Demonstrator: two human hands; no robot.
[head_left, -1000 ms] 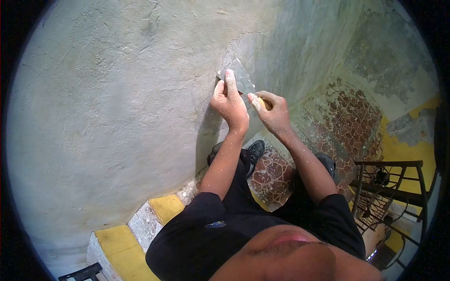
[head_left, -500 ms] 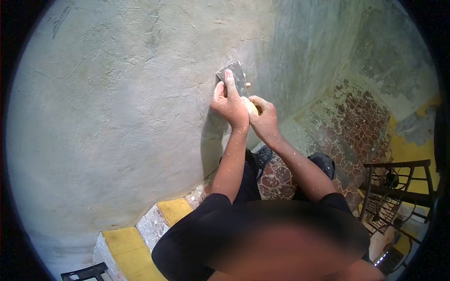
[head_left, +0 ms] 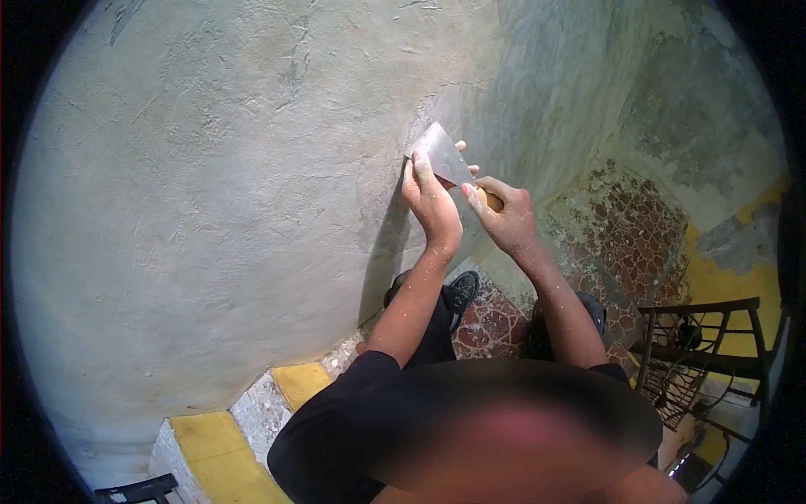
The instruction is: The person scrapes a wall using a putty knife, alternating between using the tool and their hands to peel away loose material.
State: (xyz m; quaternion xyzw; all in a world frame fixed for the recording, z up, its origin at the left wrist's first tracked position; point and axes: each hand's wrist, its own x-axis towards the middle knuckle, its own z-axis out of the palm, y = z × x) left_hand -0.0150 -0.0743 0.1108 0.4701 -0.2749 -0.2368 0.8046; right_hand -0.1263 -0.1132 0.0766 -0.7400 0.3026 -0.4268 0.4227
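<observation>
A putty knife (head_left: 442, 149) with a broad metal blade and a yellowish handle is in both my hands, close in front of the plastered wall (head_left: 218, 202). My left hand (head_left: 434, 210) grips the blade, its thumb on the near face and fingertips showing past the far edge. Around the handle, my right hand (head_left: 510, 220) is closed, thumb near the base of the blade. White specks dot both hands and forearms. The wall near the blade has a rough, cracked patch.
Yellow-topped steps (head_left: 214, 449) run along the wall at lower left. Brown patterned floor tiles (head_left: 638, 227) carry pale debris. A dark metal rack (head_left: 697, 357) stands at right. My shoe (head_left: 463, 290) is below my hands, beside the wall.
Both hands and the putty knife have shifted slightly right and down. The blade has turned and now looks brighter, and my right hand sits farther from the left.
</observation>
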